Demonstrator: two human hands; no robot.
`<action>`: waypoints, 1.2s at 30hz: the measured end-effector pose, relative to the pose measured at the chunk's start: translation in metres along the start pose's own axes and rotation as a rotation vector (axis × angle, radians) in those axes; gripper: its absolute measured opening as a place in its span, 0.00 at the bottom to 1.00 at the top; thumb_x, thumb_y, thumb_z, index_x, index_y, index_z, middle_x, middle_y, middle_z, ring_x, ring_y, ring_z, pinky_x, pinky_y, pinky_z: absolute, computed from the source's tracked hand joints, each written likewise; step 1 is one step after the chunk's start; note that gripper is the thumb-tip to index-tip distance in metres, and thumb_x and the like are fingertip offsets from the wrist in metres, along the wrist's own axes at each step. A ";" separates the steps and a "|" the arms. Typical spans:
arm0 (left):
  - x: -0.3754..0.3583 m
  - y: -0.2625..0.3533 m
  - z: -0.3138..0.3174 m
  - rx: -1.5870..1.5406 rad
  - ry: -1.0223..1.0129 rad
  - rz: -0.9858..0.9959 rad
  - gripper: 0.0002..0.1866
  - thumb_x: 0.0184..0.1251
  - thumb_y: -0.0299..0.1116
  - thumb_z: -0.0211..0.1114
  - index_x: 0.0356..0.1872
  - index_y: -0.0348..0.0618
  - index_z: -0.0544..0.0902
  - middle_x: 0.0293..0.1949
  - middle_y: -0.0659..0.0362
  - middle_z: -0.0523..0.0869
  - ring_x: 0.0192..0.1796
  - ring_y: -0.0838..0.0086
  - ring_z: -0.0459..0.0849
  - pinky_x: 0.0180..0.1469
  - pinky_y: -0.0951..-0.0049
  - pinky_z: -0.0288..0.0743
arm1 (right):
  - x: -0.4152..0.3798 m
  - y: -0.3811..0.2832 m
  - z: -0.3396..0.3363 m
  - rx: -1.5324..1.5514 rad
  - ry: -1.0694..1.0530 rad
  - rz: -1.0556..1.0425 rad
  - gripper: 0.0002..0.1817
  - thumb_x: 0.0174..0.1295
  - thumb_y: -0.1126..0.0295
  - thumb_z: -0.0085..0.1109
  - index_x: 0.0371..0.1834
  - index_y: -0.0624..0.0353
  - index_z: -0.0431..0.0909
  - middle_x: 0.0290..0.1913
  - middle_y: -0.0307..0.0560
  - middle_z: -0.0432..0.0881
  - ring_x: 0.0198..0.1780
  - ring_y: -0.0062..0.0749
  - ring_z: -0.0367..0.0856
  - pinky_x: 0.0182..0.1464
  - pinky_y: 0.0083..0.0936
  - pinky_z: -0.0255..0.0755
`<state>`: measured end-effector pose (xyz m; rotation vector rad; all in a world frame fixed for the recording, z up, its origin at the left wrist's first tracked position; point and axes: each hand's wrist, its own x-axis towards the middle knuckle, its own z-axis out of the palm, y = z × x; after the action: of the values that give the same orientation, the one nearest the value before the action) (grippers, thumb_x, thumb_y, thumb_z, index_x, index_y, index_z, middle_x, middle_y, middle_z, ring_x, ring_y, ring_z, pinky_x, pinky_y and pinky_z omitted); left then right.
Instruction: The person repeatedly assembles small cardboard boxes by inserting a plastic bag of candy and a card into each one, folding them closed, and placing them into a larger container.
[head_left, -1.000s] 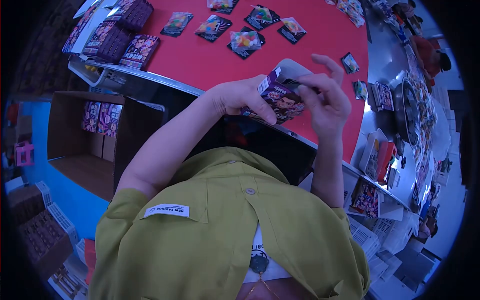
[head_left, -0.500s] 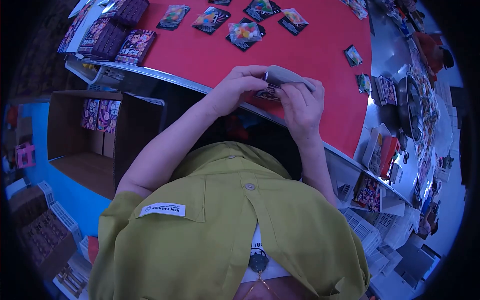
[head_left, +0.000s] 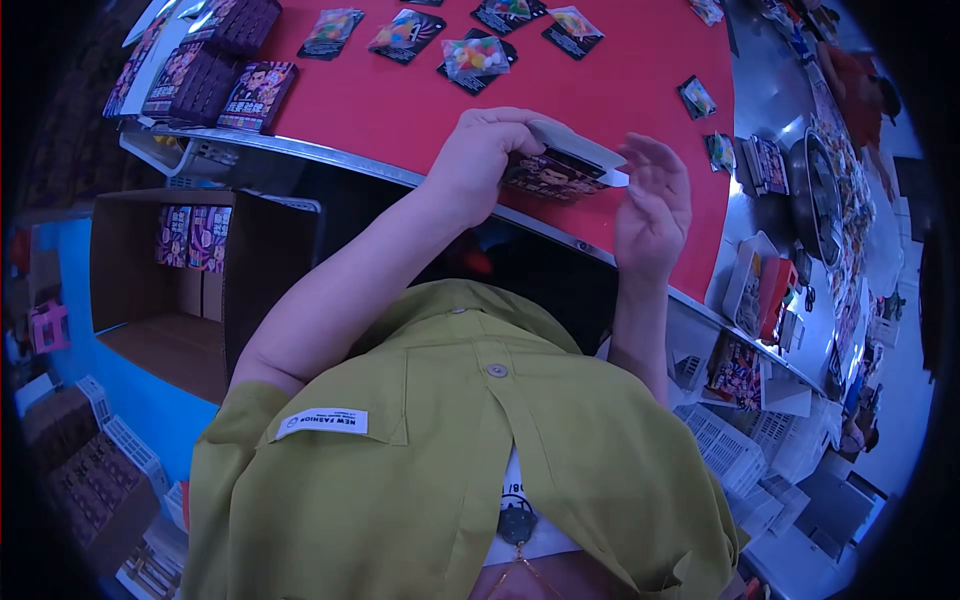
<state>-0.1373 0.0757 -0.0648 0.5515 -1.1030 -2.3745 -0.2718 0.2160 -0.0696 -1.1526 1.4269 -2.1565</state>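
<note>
My left hand point(head_left: 478, 160) grips a small printed card box point(head_left: 553, 178) by its left end, thumb on top, above the near edge of the red table mat point(head_left: 400, 120). A pale flap stands up from the far side of the box. My right hand point(head_left: 654, 205) is just right of the box, fingers apart and slightly curled, with nothing seen in it. Beyond the hands lie black cards with clear bags of coloured sweets point(head_left: 476, 60) on them.
Stacked printed boxes point(head_left: 190, 80) stand at the table's left. An open cardboard carton point(head_left: 160, 340) holding similar boxes is at my left. A dark round pan point(head_left: 815, 195) and a white tray with red items point(head_left: 745, 285) sit on the right. Crates point(head_left: 725, 450) stand below.
My right hand has let go of the box and moved right, its fingers opening. My left hand still holds the box, whose printed face now shows more.
</note>
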 end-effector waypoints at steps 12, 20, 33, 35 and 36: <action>-0.005 0.003 -0.008 0.176 -0.157 0.080 0.18 0.56 0.19 0.49 0.44 0.29 0.83 0.44 0.48 0.86 0.52 0.66 0.83 0.62 0.68 0.71 | -0.011 0.014 -0.011 0.708 -0.124 0.411 0.20 0.61 0.75 0.50 0.57 0.68 0.70 0.52 0.53 0.77 0.57 0.38 0.74 0.64 0.37 0.62; -0.005 0.005 -0.009 0.123 -0.169 0.069 0.17 0.61 0.20 0.49 0.49 0.30 0.81 0.46 0.48 0.85 0.53 0.68 0.82 0.59 0.71 0.73 | -0.009 0.018 -0.012 0.348 -0.187 0.324 0.11 0.62 0.76 0.54 0.46 0.69 0.78 0.47 0.52 0.78 0.52 0.33 0.76 0.57 0.30 0.69; -0.004 0.006 -0.023 0.164 -0.292 0.134 0.19 0.58 0.18 0.50 0.49 0.34 0.82 0.48 0.49 0.84 0.56 0.65 0.81 0.61 0.67 0.72 | 0.002 -0.003 0.000 0.213 -0.248 0.327 0.13 0.55 0.80 0.62 0.45 0.67 0.77 0.45 0.49 0.77 0.52 0.32 0.76 0.54 0.28 0.70; -0.002 0.006 -0.028 0.193 -0.414 0.248 0.20 0.54 0.16 0.50 0.47 0.33 0.83 0.48 0.48 0.85 0.55 0.64 0.81 0.61 0.68 0.73 | 0.005 -0.010 0.008 0.450 -0.345 0.728 0.14 0.55 0.79 0.63 0.45 0.65 0.78 0.45 0.47 0.77 0.51 0.31 0.75 0.52 0.26 0.71; -0.004 0.007 -0.029 0.194 -0.414 0.246 0.20 0.54 0.16 0.50 0.47 0.33 0.83 0.48 0.48 0.85 0.55 0.64 0.81 0.61 0.68 0.73 | 0.004 -0.009 0.010 0.451 -0.343 0.729 0.14 0.55 0.79 0.63 0.45 0.65 0.78 0.45 0.47 0.77 0.51 0.31 0.75 0.52 0.26 0.71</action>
<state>-0.1171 0.0563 -0.0760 -0.0265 -1.4935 -2.2298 -0.2650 0.2117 -0.0578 -0.6472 0.9323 -1.5501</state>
